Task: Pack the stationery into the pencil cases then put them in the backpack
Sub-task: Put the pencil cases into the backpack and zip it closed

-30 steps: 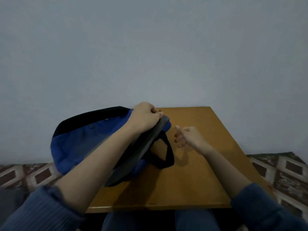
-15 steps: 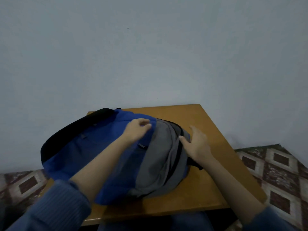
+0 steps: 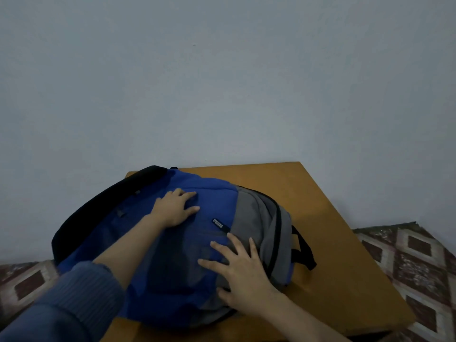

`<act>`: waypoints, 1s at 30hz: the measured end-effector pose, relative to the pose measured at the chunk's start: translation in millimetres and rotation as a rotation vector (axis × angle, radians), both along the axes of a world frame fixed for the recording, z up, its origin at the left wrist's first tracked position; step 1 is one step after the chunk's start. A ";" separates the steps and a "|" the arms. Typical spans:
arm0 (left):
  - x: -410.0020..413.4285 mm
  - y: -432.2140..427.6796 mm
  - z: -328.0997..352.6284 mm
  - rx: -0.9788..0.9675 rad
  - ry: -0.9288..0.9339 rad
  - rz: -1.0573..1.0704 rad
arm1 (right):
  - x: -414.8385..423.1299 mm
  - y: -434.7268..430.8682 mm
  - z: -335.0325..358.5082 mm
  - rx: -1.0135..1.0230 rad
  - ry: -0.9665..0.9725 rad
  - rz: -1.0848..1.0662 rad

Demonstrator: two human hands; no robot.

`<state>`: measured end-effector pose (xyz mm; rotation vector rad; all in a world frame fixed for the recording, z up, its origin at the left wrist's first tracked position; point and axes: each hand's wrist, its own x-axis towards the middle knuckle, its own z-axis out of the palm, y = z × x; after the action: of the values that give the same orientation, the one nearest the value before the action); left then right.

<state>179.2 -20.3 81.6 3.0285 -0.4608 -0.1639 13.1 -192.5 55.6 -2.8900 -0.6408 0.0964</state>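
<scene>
Blue backpack (image 3: 214, 201) lies closed beneath our left hand (image 3: 174, 209) and right hand (image 3: 244, 277), both pressing flat, fingers spread; packing seems finished.

Backpack (image 3: 212, 201) interior hidden; table (image 3: 333, 230) left part covered; right forearm (image 3: 308, 322) cropped at bottom edge.

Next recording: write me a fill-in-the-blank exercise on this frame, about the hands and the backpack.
The backpack lies on the wooden table with ____ hands flat on it.
The panel under the left hand is ____.
The label between it and the right hand reads ____.
The carry loop on the table is ____.
Missing words: two; blue; PUMA; black.
</scene>
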 end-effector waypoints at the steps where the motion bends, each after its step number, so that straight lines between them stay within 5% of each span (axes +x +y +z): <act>1: 6.4 -1.5 2.6 0.033 -0.025 0.002 | 0.4 0.6 6.8 -0.009 0.004 -0.007; 8: 49.9 -11.4 -3.1 -0.002 0.236 -0.096 | 14.2 37.7 14.2 0.085 0.020 0.067; 11: 51.9 -9.7 -5.7 0.013 0.222 -0.091 | 25.8 41.5 -6.9 -0.059 -0.015 0.069; 17: 39.4 -1.7 -2.2 0.102 0.236 0.073 | 29.3 -1.3 3.0 0.021 -0.130 0.081; 23: 11.8 10.5 6.6 0.129 0.309 0.207 | 50.1 -50.7 16.7 -0.103 -0.298 -0.227; 27: -0.9 3.8 20.8 0.208 0.392 0.160 | 55.7 -26.0 35.8 -0.091 0.086 -0.327; 30: -4.4 10.1 26.5 0.254 0.432 0.143 | 55.5 -3.3 26.3 -0.077 0.156 -0.432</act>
<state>174.8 -10.3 108.1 3.1119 -0.1966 -0.9052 68.6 -195.9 81.9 -2.9796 0.0202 0.2872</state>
